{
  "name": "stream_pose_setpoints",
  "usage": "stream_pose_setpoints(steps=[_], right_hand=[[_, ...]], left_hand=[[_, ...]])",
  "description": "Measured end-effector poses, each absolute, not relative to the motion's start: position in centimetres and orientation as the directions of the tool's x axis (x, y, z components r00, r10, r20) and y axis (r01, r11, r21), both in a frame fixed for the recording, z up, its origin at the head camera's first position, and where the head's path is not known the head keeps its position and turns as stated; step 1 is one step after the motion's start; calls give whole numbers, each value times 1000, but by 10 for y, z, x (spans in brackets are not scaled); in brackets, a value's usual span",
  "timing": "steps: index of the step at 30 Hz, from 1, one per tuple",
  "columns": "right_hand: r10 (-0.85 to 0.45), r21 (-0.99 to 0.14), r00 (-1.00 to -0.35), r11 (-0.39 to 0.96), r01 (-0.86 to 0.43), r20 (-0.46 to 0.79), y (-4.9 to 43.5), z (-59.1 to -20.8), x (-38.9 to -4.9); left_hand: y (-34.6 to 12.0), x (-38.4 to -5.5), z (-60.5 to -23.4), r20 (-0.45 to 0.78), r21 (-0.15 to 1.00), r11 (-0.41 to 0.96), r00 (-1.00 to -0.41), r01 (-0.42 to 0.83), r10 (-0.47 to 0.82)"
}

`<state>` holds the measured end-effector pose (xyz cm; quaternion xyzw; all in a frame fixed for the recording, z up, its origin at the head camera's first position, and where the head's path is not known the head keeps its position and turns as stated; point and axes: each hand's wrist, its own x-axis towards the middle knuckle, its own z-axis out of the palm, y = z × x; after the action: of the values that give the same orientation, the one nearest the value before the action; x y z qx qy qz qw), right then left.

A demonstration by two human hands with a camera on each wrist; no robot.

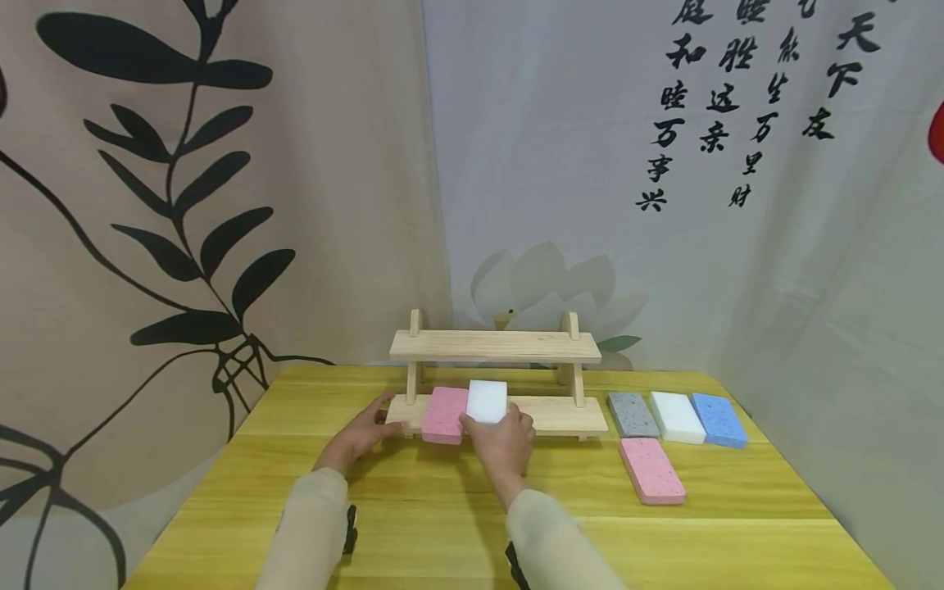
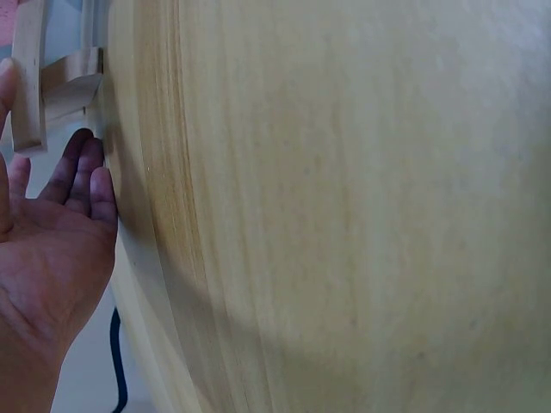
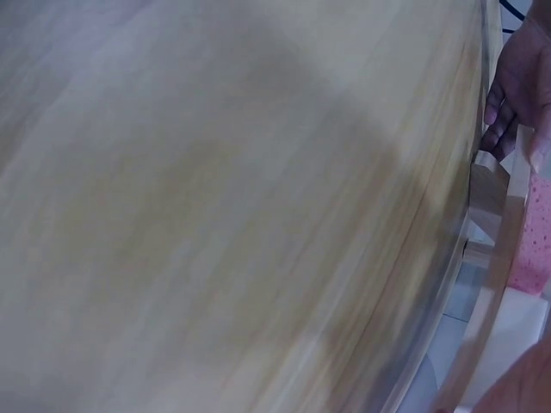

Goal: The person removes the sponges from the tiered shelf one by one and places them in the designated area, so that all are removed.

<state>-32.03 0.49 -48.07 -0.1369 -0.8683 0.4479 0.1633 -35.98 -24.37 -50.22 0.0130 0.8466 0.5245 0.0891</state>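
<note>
A two-tier wooden rack (image 1: 496, 347) stands on the table. My left hand (image 1: 361, 434) holds the left end of its lower board, thumb at the front edge and fingers round the end. In the left wrist view the other fingers (image 2: 82, 176) stretch out below the board. A pink sponge (image 1: 444, 416) leans on the lower tier near that hand. Right beside it is a white sponge (image 1: 487, 401), which my right hand (image 1: 505, 447) grips from the front, thumb at its left and fingers at its right. The right wrist view shows only part of the white sponge (image 3: 512, 331).
To the right of the rack lie a grey sponge (image 1: 633, 415), another white sponge (image 1: 677, 418) and a blue sponge (image 1: 719, 420) in a row. A second pink sponge (image 1: 652, 471) lies in front of them. A printed curtain (image 1: 354, 205) hangs behind the table (image 1: 413, 524).
</note>
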Motion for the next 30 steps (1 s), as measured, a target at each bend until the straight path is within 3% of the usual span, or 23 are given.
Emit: stream_pose_setpoints(steps=[30], right_hand=[[331,-830,-927,557,38,179,13,-484,-324]], left_hand=[[-244,-359,-502,-137,888,454,-984,-70,117]])
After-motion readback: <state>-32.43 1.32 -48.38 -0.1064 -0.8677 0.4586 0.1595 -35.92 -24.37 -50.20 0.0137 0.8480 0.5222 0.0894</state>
